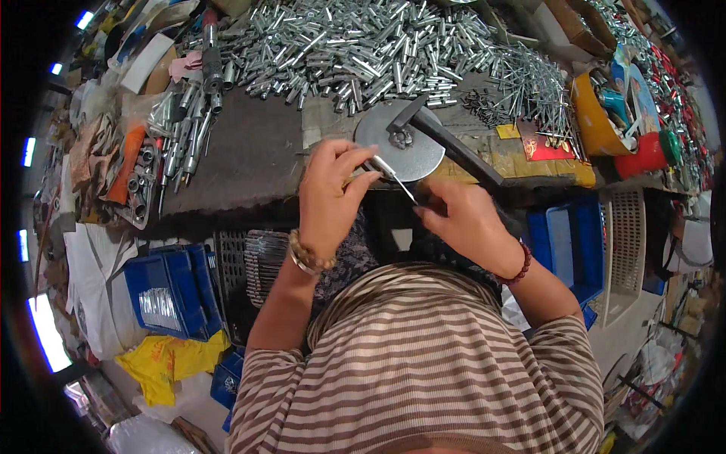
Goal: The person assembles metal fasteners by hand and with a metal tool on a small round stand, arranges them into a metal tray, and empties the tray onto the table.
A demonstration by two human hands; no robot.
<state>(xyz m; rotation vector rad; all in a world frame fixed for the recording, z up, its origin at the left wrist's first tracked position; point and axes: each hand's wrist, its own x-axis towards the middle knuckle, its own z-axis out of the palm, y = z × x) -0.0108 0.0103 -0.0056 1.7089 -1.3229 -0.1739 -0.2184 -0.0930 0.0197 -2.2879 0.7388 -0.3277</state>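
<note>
- Head view shows your left hand [329, 198] at the desk [249, 163] edge, its grip pinched on a short metal tube [382, 166] between thumb and fingertips.
- Your right hand [465, 219] sits just beside it, its grip clenched around a thin rod [404, 191] whose tip meets the tube's end.
- You hold tube and rod together in front of a round steel disc [412, 151] that lies on the desk, just beyond your hands.
- A dark hammer [454, 147] rests across the disc, its handle running toward your right.
- Farther back, a big heap of silver tubes [355, 53] covers the desk, well apart from your hands.
- A cluster of sockets [178, 129] lies to your left on the desk.
- Blue bins [174, 291] stand below the desk on both sides of you.
- You wear a bead bracelet on each wrist.
</note>
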